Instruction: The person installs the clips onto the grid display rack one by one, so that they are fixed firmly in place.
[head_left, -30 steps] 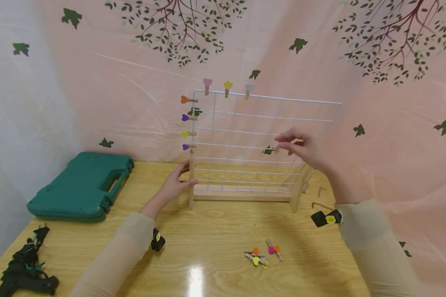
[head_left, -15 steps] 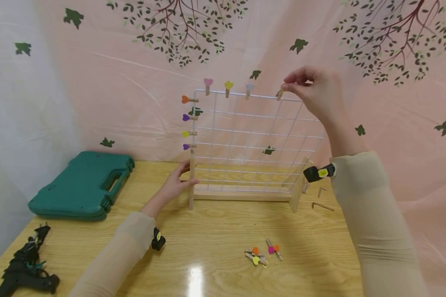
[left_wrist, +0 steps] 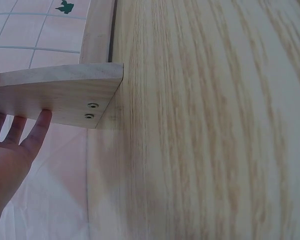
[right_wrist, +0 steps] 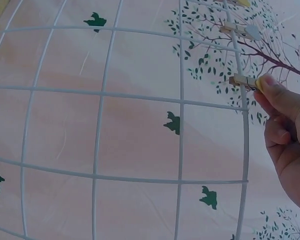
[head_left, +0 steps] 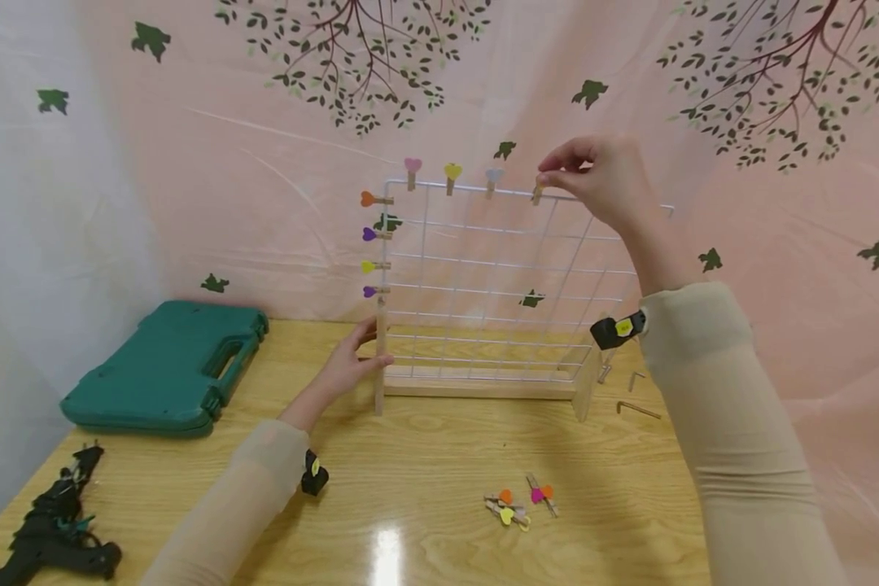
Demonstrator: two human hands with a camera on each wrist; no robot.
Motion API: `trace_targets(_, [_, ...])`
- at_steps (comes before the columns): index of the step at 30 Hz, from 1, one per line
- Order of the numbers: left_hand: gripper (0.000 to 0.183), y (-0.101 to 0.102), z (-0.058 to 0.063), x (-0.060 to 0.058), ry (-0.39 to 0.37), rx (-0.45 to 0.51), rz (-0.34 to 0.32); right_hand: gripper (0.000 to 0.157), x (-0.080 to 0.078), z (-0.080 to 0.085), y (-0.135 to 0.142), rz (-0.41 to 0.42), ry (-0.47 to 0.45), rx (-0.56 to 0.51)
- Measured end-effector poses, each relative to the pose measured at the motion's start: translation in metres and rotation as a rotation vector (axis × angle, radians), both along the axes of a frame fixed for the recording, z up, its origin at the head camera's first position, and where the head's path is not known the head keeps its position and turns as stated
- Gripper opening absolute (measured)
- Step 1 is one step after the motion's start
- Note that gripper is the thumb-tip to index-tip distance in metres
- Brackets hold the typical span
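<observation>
Pink bkgd [head_left: 293, 220], R hand [head_left: 606, 181] pinching peg [right_wrist: 244, 81] on grid [right_wrist: 101, 93], L hand [head_left: 343, 365] gripping post [left_wrist: 70, 95].

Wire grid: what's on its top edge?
A pink clip, a yellow clip, a pale blue clip and a fourth clip pinched by the right hand. Fingers cover most of its heart.

A wire grid rack [head_left: 476, 391] is stood on the table [head_left: 425, 488], backed by a hanging cloth [head_left: 300, 244] at twelve o'clock. Four clothespins [head_left: 369, 234] are clipped down its nine-o'clock edge, three along its top from eleven to twelve. Around it, a carrying case [head_left: 157, 370] is set near nine, a pistol-grip tool [head_left: 59, 555] at eight, loose clothespins [head_left: 508, 515] at six, hex keys [head_left: 640, 409] at four.
</observation>
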State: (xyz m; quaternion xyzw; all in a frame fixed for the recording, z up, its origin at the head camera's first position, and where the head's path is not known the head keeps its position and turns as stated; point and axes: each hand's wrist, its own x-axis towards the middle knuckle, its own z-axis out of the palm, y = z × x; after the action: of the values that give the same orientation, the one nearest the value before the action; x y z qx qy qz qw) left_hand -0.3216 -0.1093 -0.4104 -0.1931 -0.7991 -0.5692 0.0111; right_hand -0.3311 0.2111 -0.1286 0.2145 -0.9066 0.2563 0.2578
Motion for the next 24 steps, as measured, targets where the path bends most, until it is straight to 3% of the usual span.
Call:
trace_targets(3, [0.071, 0.001, 0.005, 0.004, -0.003, -0.015, 0.009, 0.026, 0.0, -0.001, 0.0, 0.006, 0.002, 0.013])
trace_targets(8, [0.071, 0.001, 0.004, 0.005, -0.019, 0.003, 0.004, 0.029, 0.005, -0.004, 0.005, 0.026, 0.089, 0.025])
trace_targets(12, [0.073, -0.001, -0.012, -0.007, -0.013, 0.022, 0.004, 0.027, 0.015, -0.011, 0.011, 0.085, 0.14, 0.011])
trace_targets(15, [0.074, -0.002, -0.023, -0.015, 0.002, 0.022, 0.014, 0.025, 0.024, -0.025, 0.015, 0.174, 0.105, -0.007])
trace_targets(20, [0.075, -0.001, -0.02, -0.014, 0.011, 0.01, 0.014, 0.023, 0.049, -0.058, 0.01, 0.347, -0.037, -0.008])
trace_targets(24, [0.074, -0.001, -0.019, -0.013, 0.001, 0.006, 0.019, 0.022, 0.068, -0.093, 0.005, 0.437, -0.121, 0.067])
